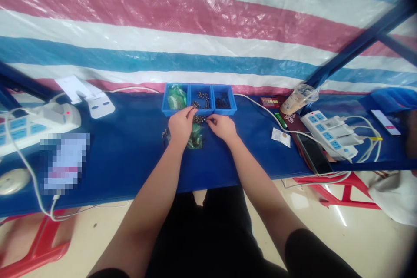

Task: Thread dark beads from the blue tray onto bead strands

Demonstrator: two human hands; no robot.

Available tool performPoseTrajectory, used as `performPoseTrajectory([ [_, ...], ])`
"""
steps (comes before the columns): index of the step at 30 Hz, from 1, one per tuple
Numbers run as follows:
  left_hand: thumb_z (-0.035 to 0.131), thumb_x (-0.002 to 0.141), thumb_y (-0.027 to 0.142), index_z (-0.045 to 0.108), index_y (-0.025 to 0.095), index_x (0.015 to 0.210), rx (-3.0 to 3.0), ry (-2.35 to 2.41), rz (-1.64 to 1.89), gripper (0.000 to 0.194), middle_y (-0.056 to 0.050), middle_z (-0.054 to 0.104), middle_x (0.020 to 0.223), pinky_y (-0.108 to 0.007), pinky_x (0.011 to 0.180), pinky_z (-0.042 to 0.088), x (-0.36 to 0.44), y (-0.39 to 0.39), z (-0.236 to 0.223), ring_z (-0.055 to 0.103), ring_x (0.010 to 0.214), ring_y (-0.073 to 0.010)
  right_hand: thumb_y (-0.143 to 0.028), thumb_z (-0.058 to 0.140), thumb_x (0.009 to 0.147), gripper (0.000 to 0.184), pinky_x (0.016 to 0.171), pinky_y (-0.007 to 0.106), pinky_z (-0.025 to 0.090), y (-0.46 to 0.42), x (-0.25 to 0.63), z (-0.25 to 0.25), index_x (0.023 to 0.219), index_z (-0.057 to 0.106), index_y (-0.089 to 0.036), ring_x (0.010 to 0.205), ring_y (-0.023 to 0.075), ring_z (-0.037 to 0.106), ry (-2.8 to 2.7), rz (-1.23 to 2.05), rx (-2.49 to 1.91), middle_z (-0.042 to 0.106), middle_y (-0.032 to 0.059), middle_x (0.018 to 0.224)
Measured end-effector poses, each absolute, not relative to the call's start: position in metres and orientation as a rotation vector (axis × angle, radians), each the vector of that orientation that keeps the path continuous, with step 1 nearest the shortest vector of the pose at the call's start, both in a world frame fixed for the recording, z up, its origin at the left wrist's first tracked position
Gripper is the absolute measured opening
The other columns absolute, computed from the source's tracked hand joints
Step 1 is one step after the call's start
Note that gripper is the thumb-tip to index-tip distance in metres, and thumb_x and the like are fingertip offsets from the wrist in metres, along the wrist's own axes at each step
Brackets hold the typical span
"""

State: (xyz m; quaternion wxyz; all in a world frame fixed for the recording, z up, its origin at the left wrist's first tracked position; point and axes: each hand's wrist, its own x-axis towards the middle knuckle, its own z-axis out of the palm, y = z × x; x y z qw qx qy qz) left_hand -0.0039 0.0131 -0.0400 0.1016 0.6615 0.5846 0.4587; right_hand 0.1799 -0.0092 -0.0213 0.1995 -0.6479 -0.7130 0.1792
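Because the small metal parts (199, 119) lie in a little heap between the two hands, midway along the tabletop (114, 147) and nearer its far edge, fine fingertip work seems called for. The left hand (181, 126) comes over the heap with thumb and forefinger drawn almost together; whether a piece sits between them, I cannot tell. The right hand (224, 127) is bent into a near-closed pinch at the heap's right side, a dark speck at its tips, too small to name or call gripped. A light pinch with both wrists low should suit such tiny pieces; pressing hard could flick one away. A green bag (196, 137) lies crumpled toward the near edge, and its loose film could snag parts, so fingers are best clear of it. Against the far edge stands a blue three-compartment tray (224, 112); toward the far right corner, a plastic cup (298, 99) is best left unbumped.
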Motion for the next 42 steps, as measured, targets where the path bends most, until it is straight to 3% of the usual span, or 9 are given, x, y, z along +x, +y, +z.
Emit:
performPoseTrajectory([
  [5, 0.064, 0.093, 0.048, 0.078, 0.022, 0.112, 1.99, 1.741, 1.343, 0.035, -0.007, 0.076, 0.078, -0.033, 0.073, 0.051, -0.003, 0.01, -0.036, 0.07, 0.071, -0.0225, -0.036, 0.06, 0.095, 0.02, 0.073, 0.032, 0.051, -0.008, 0.18, -0.022, 0.104, 0.077, -0.03, 0.083, 0.0224, 0.07, -2.027, 0.512, -1.822, 0.077, 0.0022, 0.088],
  [17, 0.06, 0.094, 0.038, 0.076, 0.022, 0.1, 2.112, 1.559, 1.199, 0.023, -0.003, 0.073, 0.073, -0.028, 0.066, 0.047, 0.005, 0.003, -0.031, 0.064, 0.061, -0.0167, -0.04, 0.06, 0.095, 0.021, 0.071, 0.032, 0.049, -0.01, 0.18, -0.019, 0.107, 0.074, -0.03, 0.081, 0.0225, 0.07, -2.066, 0.522, -1.798, 0.077, 0.0016, 0.088],
  [22, 0.06, 0.094, 0.036, 0.077, 0.023, 0.096, 2.174, 1.475, 1.142, 0.021, -0.003, 0.073, 0.073, -0.028, 0.067, 0.048, 0.006, 0.002, -0.032, 0.065, 0.063, -0.0164, -0.036, 0.055, 0.098, 0.021, 0.074, 0.031, 0.048, -0.011, 0.181, -0.02, 0.105, 0.072, -0.026, 0.083, 0.0226, 0.069, -2.111, 0.481, -1.793, 0.077, 0.0053, 0.093],
  [30, 0.062, 0.093, 0.037, 0.077, 0.024, 0.112, 2.186, 1.341, 1.066, 0.027, -0.004, 0.078, 0.086, -0.029, 0.072, 0.054, 0.004, 0.0, -0.027, 0.068, 0.069, -0.0171, -0.035, 0.045, 0.102, 0.024, 0.076, 0.028, 0.049, -0.011, 0.185, -0.024, 0.105, 0.063, -0.019, 0.075, 0.0159, 0.063, -1.861, 0.766, -1.292, 0.069, 0.0028, 0.084],
  [35, 0.063, 0.093, 0.036, 0.074, 0.024, 0.119, 2.09, 1.272, 1.102, 0.03, -0.003, 0.078, 0.087, -0.028, 0.075, 0.056, 0.005, 0.0, -0.027, 0.069, 0.07, -0.0156, -0.04, 0.047, 0.101, 0.023, 0.073, 0.028, 0.051, -0.007, 0.181, -0.033, 0.101, 0.059, -0.02, 0.071, 0.0138, 0.061, -1.67, 0.878, -1.203, 0.067, 0.0018, 0.083],
  [42, 0.064, 0.093, 0.039, 0.076, 0.022, 0.113, 1.992, 1.304, 1.229, 0.028, -0.004, 0.077, 0.086, -0.03, 0.076, 0.057, 0.005, 0.006, -0.034, 0.07, 0.072, -0.0164, -0.047, 0.057, 0.096, 0.029, 0.067, 0.027, 0.052, -0.005, 0.179, -0.033, 0.108, 0.062, -0.021, 0.068, 0.0129, 0.061, -1.536, 0.946, -1.131, 0.067, 0.0015, 0.081],
])
